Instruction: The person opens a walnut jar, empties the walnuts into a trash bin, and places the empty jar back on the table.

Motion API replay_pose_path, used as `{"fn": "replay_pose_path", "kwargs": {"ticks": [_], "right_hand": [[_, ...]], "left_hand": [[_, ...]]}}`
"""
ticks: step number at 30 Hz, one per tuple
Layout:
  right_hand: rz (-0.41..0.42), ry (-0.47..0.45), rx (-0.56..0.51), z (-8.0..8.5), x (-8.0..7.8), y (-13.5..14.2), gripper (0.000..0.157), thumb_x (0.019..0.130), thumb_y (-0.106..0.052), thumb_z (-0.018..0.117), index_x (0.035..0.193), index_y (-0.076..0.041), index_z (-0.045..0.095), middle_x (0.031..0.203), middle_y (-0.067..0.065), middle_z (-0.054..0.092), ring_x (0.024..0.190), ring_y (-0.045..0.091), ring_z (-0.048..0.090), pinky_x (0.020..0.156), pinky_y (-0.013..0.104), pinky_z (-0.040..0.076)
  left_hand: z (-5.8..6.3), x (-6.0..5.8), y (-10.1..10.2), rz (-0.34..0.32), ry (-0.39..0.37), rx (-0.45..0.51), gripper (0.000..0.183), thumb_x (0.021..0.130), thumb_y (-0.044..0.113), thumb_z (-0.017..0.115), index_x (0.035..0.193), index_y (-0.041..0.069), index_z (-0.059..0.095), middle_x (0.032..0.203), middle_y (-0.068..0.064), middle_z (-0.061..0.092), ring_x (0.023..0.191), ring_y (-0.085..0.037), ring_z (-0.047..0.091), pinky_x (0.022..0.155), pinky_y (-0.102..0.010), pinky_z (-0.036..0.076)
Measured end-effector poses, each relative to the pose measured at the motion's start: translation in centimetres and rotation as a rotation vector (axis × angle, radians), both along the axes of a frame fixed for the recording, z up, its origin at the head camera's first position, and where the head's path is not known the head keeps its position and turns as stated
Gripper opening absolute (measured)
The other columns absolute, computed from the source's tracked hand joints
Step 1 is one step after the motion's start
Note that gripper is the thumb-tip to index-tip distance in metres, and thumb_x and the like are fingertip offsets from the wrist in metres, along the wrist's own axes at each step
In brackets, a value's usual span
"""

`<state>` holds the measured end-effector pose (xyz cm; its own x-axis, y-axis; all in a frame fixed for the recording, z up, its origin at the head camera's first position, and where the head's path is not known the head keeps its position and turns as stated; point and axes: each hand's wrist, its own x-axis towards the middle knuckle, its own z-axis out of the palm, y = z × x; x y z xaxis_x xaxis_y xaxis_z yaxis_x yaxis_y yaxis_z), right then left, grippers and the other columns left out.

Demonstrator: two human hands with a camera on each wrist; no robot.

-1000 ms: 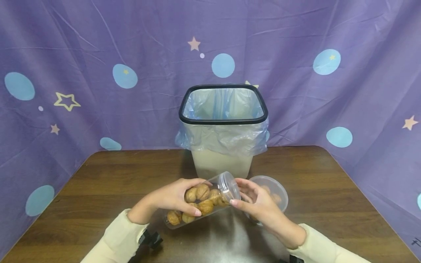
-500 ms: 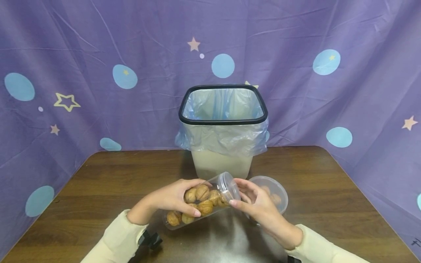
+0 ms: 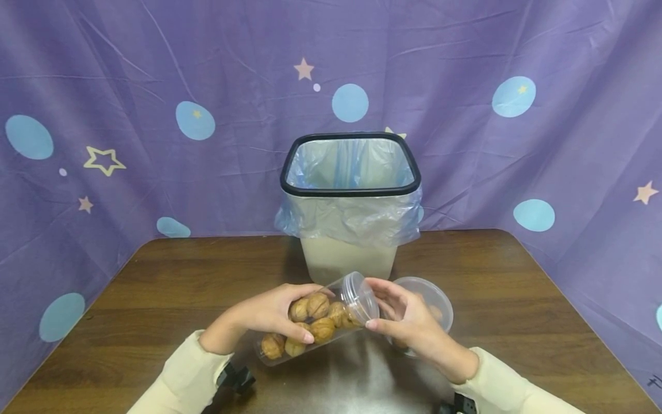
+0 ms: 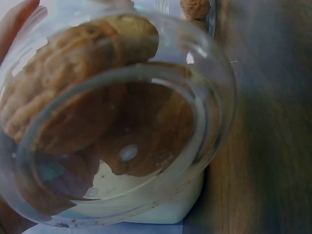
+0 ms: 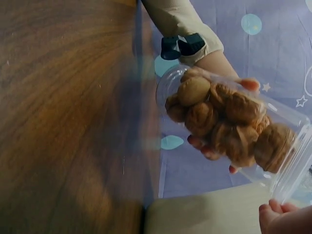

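Just in front of the bin point(image 3: 349, 261), on the person's side, we see a clear jar point(image 3: 355, 290) of walnuts point(image 3: 323, 329), tilted, threaded end up and toward the bin's right. We can't tell if its base touches the table point(image 3: 207, 276). Left hand point(image 3: 281, 310), front-left of the bin: grasping the jar round its body, thumb along the near side. Right hand point(image 3: 411, 319), front-right of the bin: thumb and fingers curled at the jar's rim, gripping it; the right-wrist view shows fingertips touching there. Under and beyond that hand, front-right of the bin, we have a second container point(image 3: 439, 299), translucent top, brownish contents partly hidden. Blue liner point(image 3: 357, 218) folds over the bin; purple curtain point(image 3: 248, 57) behind it.
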<state>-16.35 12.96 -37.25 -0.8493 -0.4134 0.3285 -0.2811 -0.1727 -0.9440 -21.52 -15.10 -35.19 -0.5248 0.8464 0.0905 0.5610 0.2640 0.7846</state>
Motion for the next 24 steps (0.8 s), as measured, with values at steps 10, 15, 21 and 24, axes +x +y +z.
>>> {"fn": "replay_pose_path", "kwargs": {"ticks": [10,15,21,24], "right_hand": [[0.141,0.110,-0.084,-0.4,-0.8,0.6,0.078,0.075,-0.003,0.075,0.130,0.026,0.028,0.136,0.042,0.031,0.125,0.008,0.046,0.105,0.021,0.033],[0.228,0.175,-0.127,-0.5,-1.2,0.9,0.077,0.075,0.000,0.075,0.130,0.027,0.027,0.139,0.025,0.043,0.129,0.011,0.042,0.107,0.023,0.031],[0.276,0.175,-0.140,-0.4,-1.4,1.0,0.081,0.072,0.002,0.076,0.130,0.028,0.025,0.139,0.000,0.048,0.131,0.011,0.040,0.108,0.024,0.030],[0.305,0.198,-0.128,-0.4,-1.5,1.1,0.082,0.073,0.002,0.076,0.131,0.027,0.024,0.141,0.001,0.045,0.133,0.012,0.038,0.109,0.025,0.028]], "left_hand": [[-0.1,-0.2,0.0,-0.091,-0.090,0.040,0.065,0.077,0.026,0.076,0.133,0.013,0.048,0.108,0.002,0.065,0.097,-0.013,0.063,0.085,-0.032,0.052],[-0.3,-0.4,0.1,-0.190,-0.160,0.084,0.064,0.078,0.027,0.075,0.133,0.007,0.047,0.109,-0.002,0.065,0.097,-0.014,0.063,0.085,-0.034,0.052],[-0.5,-0.5,0.1,-0.236,-0.184,0.103,0.065,0.079,0.029,0.074,0.132,0.004,0.047,0.112,-0.003,0.064,0.100,-0.014,0.062,0.090,-0.034,0.050],[-0.6,-0.6,0.1,-0.246,-0.197,0.106,0.066,0.079,0.031,0.074,0.132,0.003,0.047,0.113,-0.004,0.064,0.102,-0.015,0.061,0.091,-0.034,0.049]]}}
